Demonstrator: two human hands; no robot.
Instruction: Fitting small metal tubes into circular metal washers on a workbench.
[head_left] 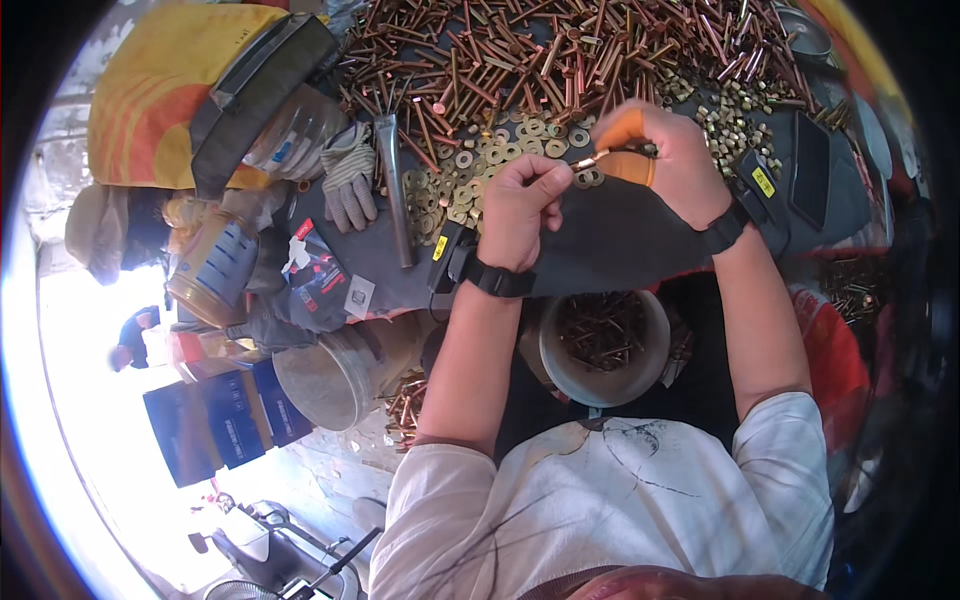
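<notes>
A short copper-coloured bolt (587,162) spans the gap between my two hands, above the near edge of the washers. My left hand (522,208) pinches one end between thumb and forefinger. At the other end my right hand (675,165), with orange covers on its thumb and forefinger, closes on the bolt; whether a nut is on that end is too small to tell. Flat brass-coloured washers (497,154) lie loose beyond my left hand. Small nuts (740,128) are heaped past my right hand, and a large pile of long bolts (560,60) covers the far side.
A metal tube (393,190) and a grey knitted glove (349,178) lie left of the washers. At the right is a dark phone (809,170). Below the table edge stands a white bucket (655,345) with bolts inside; another bucket (325,385) stands left, near a blue box (210,425).
</notes>
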